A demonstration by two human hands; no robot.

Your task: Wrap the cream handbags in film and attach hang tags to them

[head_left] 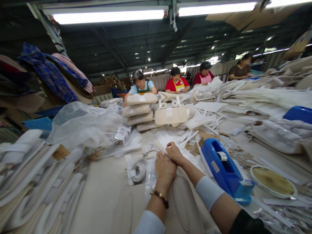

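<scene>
Beige bag (181,208) lies under both wrists, left of the blue tape dispenser (225,170). Left hand (165,169) touches right hand (175,153), fingers curled down; cannot tell what they grip. Clear sleeve (150,177) just left. 4 workers (177,83) sit far beyond the dispenser.

One head-worn camera looks forward and down from the near edge of the tabletop (104,185) toward its far edge; the left hand (165,169) and right hand (175,153) lie close beneath it; people (176,83) opposite sit well away.

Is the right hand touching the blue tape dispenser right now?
Apart. The head view shows a strip of littered table between the right hand and the tape dispenser.
</scene>
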